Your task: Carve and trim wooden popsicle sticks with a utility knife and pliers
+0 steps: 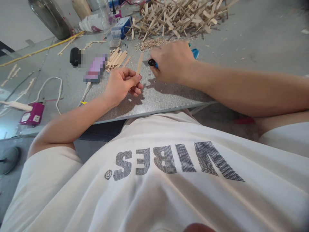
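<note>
My left hand pinches the lower end of a flat wooden craft stick, which stands up from between thumb and fingers. Just to its right, my right hand is wrapped round a blue and black utility knife. A thin blade seems to point from its black tip toward the stick, with a small gap between them. The knife's blue tail shows beyond my knuckles; the rest is hidden in the palm. Beside my left hand lies a small pile of similar sticks. Wood shavings are heaped beyond my right hand.
A large heap of craft sticks covers the table's far side. A phone with a white cable and a black case lie left. Further off are a blue box, a clear bottle and a magenta box.
</note>
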Motion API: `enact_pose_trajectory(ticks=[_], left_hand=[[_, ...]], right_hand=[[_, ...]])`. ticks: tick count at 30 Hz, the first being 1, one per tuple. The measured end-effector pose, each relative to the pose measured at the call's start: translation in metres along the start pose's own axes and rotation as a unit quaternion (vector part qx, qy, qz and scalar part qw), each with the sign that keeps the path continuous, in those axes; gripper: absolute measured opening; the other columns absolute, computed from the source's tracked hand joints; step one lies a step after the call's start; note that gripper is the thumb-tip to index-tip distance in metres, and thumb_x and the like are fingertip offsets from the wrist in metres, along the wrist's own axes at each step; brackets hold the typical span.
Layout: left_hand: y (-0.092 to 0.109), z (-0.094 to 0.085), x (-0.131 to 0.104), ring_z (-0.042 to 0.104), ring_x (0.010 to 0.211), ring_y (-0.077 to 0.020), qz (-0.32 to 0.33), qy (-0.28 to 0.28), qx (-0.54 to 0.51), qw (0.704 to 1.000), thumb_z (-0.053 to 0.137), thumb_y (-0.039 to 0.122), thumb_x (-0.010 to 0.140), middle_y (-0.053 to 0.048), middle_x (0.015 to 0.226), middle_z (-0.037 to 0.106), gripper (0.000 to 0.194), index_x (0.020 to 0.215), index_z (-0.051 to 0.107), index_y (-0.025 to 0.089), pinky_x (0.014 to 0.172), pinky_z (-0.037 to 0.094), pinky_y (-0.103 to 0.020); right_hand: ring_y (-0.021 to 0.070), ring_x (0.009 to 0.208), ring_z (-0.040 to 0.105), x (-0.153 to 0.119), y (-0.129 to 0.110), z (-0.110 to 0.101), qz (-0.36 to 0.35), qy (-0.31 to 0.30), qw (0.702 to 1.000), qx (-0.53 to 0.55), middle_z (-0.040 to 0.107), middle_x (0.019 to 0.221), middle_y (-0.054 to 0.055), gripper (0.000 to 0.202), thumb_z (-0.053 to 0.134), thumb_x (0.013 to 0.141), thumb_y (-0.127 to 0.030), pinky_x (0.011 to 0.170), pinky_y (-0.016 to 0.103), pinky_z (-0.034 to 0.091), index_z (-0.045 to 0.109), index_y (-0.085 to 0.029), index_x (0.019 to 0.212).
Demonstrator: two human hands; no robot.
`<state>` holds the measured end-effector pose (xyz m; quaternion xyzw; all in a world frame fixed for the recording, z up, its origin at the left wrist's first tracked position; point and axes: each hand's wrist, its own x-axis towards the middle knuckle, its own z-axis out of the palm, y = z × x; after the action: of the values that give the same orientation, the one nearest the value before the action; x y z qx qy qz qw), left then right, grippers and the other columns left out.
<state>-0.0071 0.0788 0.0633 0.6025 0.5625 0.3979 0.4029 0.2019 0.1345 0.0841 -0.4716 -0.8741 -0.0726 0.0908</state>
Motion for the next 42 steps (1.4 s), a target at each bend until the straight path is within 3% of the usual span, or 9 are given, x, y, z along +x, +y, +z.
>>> enact_pose_trajectory(ticks=[4,10,22,27,30,33,35,39,42], left_hand=[[0.003,0.002,-0.002,0.075,0.060,-0.0120,-0.005,0.003,-0.007,1.000,0.079,0.022,0.107,-0.002,0.078,0.081,0.026,0.089,0.060,0.021,0.060,0.062,-0.022],[0.006,0.003,-0.004,0.076,0.060,-0.0119,-0.015,0.003,0.004,1.000,0.079,0.020,0.107,0.000,0.075,0.079,0.022,0.092,0.062,0.020,0.062,0.062,-0.022],[0.003,-0.001,0.001,0.066,0.053,-0.0106,-0.023,-0.001,-0.042,0.999,0.076,0.016,0.106,0.001,0.072,0.077,0.031,0.083,0.057,0.024,0.055,0.055,-0.027],[-0.002,-0.017,0.016,0.042,0.057,-0.0069,0.019,0.037,-0.045,0.998,0.069,0.046,0.116,0.009,0.058,0.049,0.038,0.087,0.058,0.025,0.060,0.046,-0.031],[-0.005,-0.034,0.029,0.028,0.061,-0.0077,0.022,0.108,-0.099,0.989,0.056,0.055,0.123,0.009,0.061,0.024,0.050,0.086,0.042,0.026,0.062,0.036,-0.027],[-0.011,-0.048,0.047,0.012,0.066,-0.0133,0.028,0.150,-0.137,0.979,0.043,0.073,0.122,0.005,0.071,0.012,0.060,0.086,0.030,0.026,0.063,0.024,-0.027],[-0.016,-0.053,0.059,0.010,0.065,-0.0158,0.036,0.164,-0.140,0.976,0.037,0.069,0.124,0.003,0.073,0.012,0.059,0.085,0.023,0.027,0.062,0.021,-0.032],[-0.023,-0.047,0.071,0.002,0.068,-0.0191,0.036,0.193,-0.158,0.968,0.026,0.037,0.126,0.004,0.070,0.011,0.044,0.083,0.020,0.028,0.063,0.014,-0.038],[-0.021,-0.037,0.068,0.003,0.066,-0.0184,0.027,0.190,-0.166,0.967,0.023,0.029,0.122,0.005,0.066,0.010,0.042,0.080,0.021,0.028,0.063,0.014,-0.038]], right_hand=[[0.0452,0.130,0.077,-0.003,-0.007,0.003,-0.023,-0.016,1.000,0.001,0.078,0.139,0.027,0.042,0.052,0.114,-0.040,0.105,0.057,0.063,0.074,-0.014,0.139],[0.0456,0.122,0.081,-0.006,-0.014,0.008,-0.063,-0.018,0.998,-0.013,0.081,0.130,0.026,0.046,0.050,0.111,-0.040,0.094,0.053,0.064,0.078,-0.012,0.135],[0.0392,0.130,0.078,0.002,-0.002,0.006,0.036,0.023,0.999,0.005,0.079,0.141,0.027,0.048,0.052,0.110,-0.048,0.104,0.048,0.059,0.072,-0.016,0.139],[0.0319,0.114,0.080,0.005,0.003,0.021,0.018,0.033,0.995,0.093,0.083,0.129,0.022,0.055,0.051,0.112,-0.065,0.097,0.041,0.057,0.066,-0.021,0.140],[0.0305,0.108,0.078,0.005,0.001,0.031,-0.034,-0.001,0.992,0.124,0.083,0.125,0.018,0.053,0.062,0.110,-0.063,0.093,0.039,0.055,0.064,-0.019,0.140],[0.0295,0.115,0.073,0.009,0.003,0.041,-0.061,-0.001,0.982,0.178,0.082,0.123,0.013,0.046,0.075,0.103,-0.064,0.098,0.038,0.054,0.066,-0.024,0.125],[0.0321,0.120,0.071,0.014,0.007,0.049,-0.069,0.009,0.975,0.211,0.080,0.121,0.013,0.044,0.083,0.098,-0.063,0.100,0.041,0.054,0.066,-0.026,0.115],[0.0360,0.114,0.070,0.020,0.012,0.060,-0.063,0.035,0.970,0.232,0.075,0.119,0.015,0.046,0.096,0.089,-0.056,0.095,0.047,0.056,0.063,-0.026,0.102],[0.0332,0.105,0.070,0.029,0.014,0.056,-0.062,0.024,0.967,0.245,0.074,0.113,0.013,0.030,0.080,0.103,-0.049,0.092,0.047,0.056,0.061,-0.026,0.098]])
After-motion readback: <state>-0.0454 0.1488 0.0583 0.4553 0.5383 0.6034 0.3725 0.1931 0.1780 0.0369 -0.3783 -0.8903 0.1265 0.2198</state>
